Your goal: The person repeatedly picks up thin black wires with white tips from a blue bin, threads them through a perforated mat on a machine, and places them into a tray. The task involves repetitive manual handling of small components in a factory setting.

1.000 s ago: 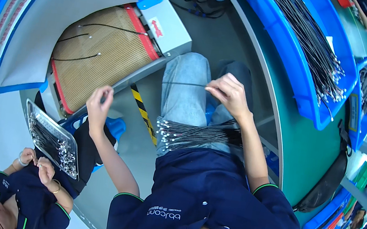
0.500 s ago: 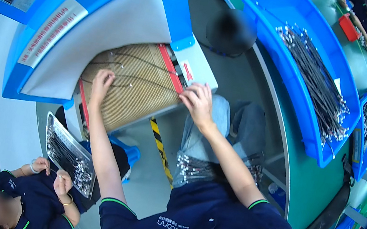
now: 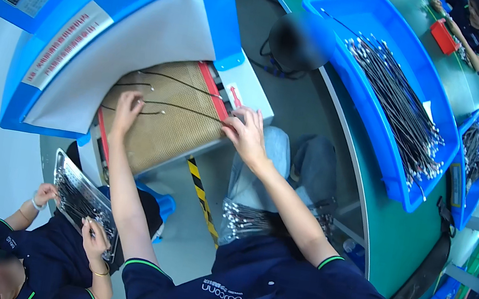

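Note:
A thin black cable (image 3: 183,109) stretches across the tan mesh conveyor belt (image 3: 172,145) between my two hands. Its left end is pinched by the bent fingers of my left hand (image 3: 126,113), low over the belt. At the belt's right red edge (image 3: 214,92), my right hand (image 3: 248,135) grips the other end with thumb and fingertips; part of that end is hidden. More black cables (image 3: 184,82) with small pale ends lie on the mesh, some running under the white curtain (image 3: 134,66). A bundle of cables (image 3: 248,217) rests across my lap.
The blue machine hood (image 3: 214,9) arches over the belt. At left, a co-worker's hands (image 3: 95,239) are at a metal tray (image 3: 67,164) of cables. On the green table (image 3: 384,239) at right stands a blue bin (image 3: 329,45) of cables; a black round object (image 3: 298,44) sits nearby.
The whole view has shifted slightly. Both my hands stay at the cable's ends with little movement. The co-worker's hands have moved apart over the metal tray.

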Demonstrator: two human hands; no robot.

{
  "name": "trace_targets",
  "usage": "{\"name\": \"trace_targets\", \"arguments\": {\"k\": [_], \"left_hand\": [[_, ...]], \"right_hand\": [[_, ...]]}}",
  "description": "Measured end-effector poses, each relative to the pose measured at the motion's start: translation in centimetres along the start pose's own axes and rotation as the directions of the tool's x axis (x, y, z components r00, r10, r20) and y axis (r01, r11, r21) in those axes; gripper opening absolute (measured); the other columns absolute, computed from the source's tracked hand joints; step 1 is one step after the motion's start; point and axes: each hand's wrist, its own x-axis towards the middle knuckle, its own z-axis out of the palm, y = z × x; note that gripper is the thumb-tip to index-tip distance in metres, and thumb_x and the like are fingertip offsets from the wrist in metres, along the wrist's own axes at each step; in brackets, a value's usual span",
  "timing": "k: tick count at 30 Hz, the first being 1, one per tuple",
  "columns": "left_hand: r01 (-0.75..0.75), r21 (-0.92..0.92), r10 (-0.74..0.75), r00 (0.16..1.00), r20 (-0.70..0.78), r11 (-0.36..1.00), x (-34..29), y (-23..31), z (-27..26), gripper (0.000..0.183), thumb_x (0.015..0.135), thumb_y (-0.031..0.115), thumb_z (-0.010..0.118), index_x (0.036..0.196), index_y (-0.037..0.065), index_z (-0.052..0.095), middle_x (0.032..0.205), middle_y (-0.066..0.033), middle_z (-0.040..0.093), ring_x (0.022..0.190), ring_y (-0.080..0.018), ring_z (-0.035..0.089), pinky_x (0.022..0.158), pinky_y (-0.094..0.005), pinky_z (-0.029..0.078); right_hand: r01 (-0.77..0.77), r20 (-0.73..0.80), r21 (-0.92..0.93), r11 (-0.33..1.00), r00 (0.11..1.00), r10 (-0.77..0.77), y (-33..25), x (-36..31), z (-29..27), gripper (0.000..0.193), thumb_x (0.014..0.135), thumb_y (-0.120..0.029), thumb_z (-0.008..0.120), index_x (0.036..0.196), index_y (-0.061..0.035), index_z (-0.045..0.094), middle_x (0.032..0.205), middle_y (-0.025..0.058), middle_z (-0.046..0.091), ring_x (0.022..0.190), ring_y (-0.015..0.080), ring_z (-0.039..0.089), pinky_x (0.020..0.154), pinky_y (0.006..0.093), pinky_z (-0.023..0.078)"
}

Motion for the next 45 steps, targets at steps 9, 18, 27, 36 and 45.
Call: {"name": "trace_targets", "arguments": {"k": [9,18,27,36,45], "left_hand": [[-0.073,-0.105,0.051,0.979,-0.196,0.992,-9.1,18.7,1.1,0.022,0.088,0.009,0.058,0.109,0.003,0.059,0.114,-0.014,0.057,0.111,-0.0305,0.053,0.097,-0.0383,0.04],[0.235,-0.473,-0.025,0.912,0.409,0.849,-19.5,26.6,8.3,0.016,0.087,0.013,0.061,0.1,0.002,0.063,0.097,-0.0119,0.063,0.094,-0.0279,0.061,0.083,-0.0349,0.046],[0.061,-0.385,0.11,0.907,0.407,0.921,-22.2,26.4,9.7,0.024,0.083,0.017,0.065,0.103,0.004,0.062,0.105,-0.0103,0.06,0.103,-0.0284,0.055,0.09,-0.0382,0.043],[0.123,-0.321,0.043,0.885,0.464,0.939,-20.6,27.3,7.4,0.016,0.091,0.013,0.055,0.099,0.001,0.061,0.093,-0.0132,0.059,0.09,-0.0321,0.056,0.079,-0.0397,0.044],[-0.005,-0.381,0.151,0.922,0.355,0.925,-18.1,31.4,8.5,0.014,0.089,0.015,0.059,0.093,0.002,0.061,0.082,-0.0128,0.057,0.077,-0.0309,0.058,0.067,-0.0403,0.046]], "right_hand": [[-0.29,0.503,0.182,0.94,0.849,0.165,3.2,-9.3,-13.3,0.017,0.086,-0.018,0.065,0.093,-0.0026,0.066,0.092,0.0115,0.064,0.092,0.0281,0.061,0.081,0.0354,0.048],[-0.407,0.804,0.041,0.912,0.556,0.211,4.2,-16.9,-16.3,0.023,0.08,-0.026,0.07,0.091,-0.0061,0.067,0.094,0.0099,0.064,0.093,0.0286,0.062,0.081,0.038,0.048],[-0.383,0.657,0.16,0.91,0.729,0.192,4.0,-16.9,-16.5,0.015,0.078,-0.016,0.071,0.086,-0.0049,0.067,0.087,0.0085,0.064,0.083,0.026,0.062,0.075,0.0355,0.049],[-0.436,0.543,0.232,0.87,0.8,0.256,3.6,-15.0,-17.9,0.013,0.08,-0.01,0.071,0.09,-0.0038,0.069,0.088,0.0077,0.065,0.081,0.0203,0.064,0.07,0.0315,0.051],[-0.08,0.467,0.267,0.96,0.883,-0.056,-0.4,-11.8,-14.6,0.017,0.08,-0.015,0.068,0.095,-0.0087,0.067,0.09,0.0053,0.063,0.081,0.0242,0.064,0.07,0.0347,0.052]]}}
